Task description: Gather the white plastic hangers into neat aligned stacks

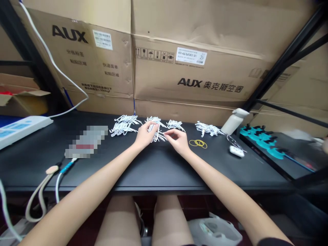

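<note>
My left hand is closed in a pinch on a thin white hooked piece, at a small pile of such pieces mid-table. My right hand faces it from the right, thumb and forefinger pinched at the pile's right edge; what lies between those fingertips is too small to make out. More white hooked pieces lie in bundles: a bundle to the left, another bundle behind my right hand, and one bundle farther right. Several yellow rubber bands lie right of my right hand.
A white bottle, glasses and a white earbud case stand at the right. Turquoise parts lie beyond. At left are a blurred-out phone-like item, a cable and a power strip. Cardboard boxes wall the back.
</note>
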Tool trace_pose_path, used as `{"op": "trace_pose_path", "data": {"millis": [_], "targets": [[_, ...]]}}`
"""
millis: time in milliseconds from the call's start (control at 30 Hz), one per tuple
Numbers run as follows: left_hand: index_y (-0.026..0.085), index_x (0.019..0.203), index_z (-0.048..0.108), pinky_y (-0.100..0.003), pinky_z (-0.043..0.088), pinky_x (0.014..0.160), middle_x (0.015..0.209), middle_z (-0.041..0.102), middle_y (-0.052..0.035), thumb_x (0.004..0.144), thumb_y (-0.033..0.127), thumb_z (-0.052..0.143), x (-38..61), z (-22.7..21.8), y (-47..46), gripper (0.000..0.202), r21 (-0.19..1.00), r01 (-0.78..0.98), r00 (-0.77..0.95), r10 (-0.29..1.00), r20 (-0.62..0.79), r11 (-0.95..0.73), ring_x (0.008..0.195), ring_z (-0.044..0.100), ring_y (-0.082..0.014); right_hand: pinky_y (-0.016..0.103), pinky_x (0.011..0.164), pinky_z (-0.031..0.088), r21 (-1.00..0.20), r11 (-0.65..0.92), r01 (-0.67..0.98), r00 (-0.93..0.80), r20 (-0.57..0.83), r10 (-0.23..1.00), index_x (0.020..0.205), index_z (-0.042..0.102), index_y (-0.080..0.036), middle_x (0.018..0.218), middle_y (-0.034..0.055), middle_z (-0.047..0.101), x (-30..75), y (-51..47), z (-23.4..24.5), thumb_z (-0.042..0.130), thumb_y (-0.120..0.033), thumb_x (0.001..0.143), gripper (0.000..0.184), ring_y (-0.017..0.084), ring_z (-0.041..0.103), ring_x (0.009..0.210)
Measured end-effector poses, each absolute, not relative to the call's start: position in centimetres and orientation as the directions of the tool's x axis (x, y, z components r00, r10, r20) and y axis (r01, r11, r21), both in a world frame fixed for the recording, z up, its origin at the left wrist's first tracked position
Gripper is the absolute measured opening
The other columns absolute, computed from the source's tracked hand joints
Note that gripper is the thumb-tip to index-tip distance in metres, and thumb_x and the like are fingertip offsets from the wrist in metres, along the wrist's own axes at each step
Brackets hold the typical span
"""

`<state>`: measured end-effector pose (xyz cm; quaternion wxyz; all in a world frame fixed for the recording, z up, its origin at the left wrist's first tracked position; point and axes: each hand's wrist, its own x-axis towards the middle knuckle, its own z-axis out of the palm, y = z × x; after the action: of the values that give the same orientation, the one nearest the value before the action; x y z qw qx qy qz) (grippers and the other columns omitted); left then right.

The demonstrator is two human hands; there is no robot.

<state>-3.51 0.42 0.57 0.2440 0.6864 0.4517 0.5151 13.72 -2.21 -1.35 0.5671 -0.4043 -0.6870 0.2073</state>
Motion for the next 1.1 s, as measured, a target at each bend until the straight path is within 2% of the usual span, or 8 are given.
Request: {"op": "trace_pose_path", "data": {"millis": [433,733,933,1100], "targets": [[0.019,0.083,0.063,-0.025,0.046,0.055,0.063,0.063,0.0001,0.083,0.046,0.055,-3.56,0.57,0.4,0.028,0.812,0.369,0.067,0.885,0.462,-0.452,0.058,0.061,-0.0175,0.032,0.063,0.053,-0.78,0.554,0.292,-0.086,0.555,0.827,0.077,0.071,-0.021,0.078,0.0045,0.071,13.69,-2.54,-0.72,0.068,-0.036,0.077,0.015,0.02,0.066,0.072],[0.018,0.085,0.065,-0.026,0.049,0.058,0.069,0.067,-0.0021,0.081,0.048,0.058,-3.65,0.18,0.78,0.031,0.836,0.302,0.055,0.884,0.464,-0.458,0.063,0.062,-0.018,0.027,0.05,0.051,-0.862,0.487,0.137,-0.155,0.467,0.87,0.086,0.07,-0.019,0.077,0.0044,0.07,13.41,-2.4,-1.17,0.067,-0.038,0.077,0.022,0.017,0.064,0.062],[0.018,0.086,0.064,-0.026,0.048,0.055,0.07,0.066,-0.0017,0.082,0.048,0.057,-3.59,0.29,0.66,0.031,0.835,0.311,0.082,0.888,0.453,-0.455,0.058,0.06,-0.0165,0.027,0.052,0.051,-0.838,0.502,0.215,-0.154,0.478,0.865,0.086,0.071,-0.018,0.081,0.0059,0.072,13.22,-2.55,-1.32,0.07,-0.04,0.075,0.025,0.016,0.063,0.063],[0.019,0.089,0.063,-0.026,0.047,0.051,0.068,0.065,-0.0011,0.083,0.049,0.056,-3.52,0.09,0.66,0.032,0.84,0.309,0.118,0.894,0.431,-0.446,0.051,0.062,-0.0163,0.031,0.066,0.055,-0.81,0.556,0.184,-0.16,0.534,0.83,0.086,0.072,-0.018,0.084,0.0068,0.072,13.23,-2.49,-1.41,0.069,-0.038,0.076,0.022,0.019,0.067,0.075]]}}
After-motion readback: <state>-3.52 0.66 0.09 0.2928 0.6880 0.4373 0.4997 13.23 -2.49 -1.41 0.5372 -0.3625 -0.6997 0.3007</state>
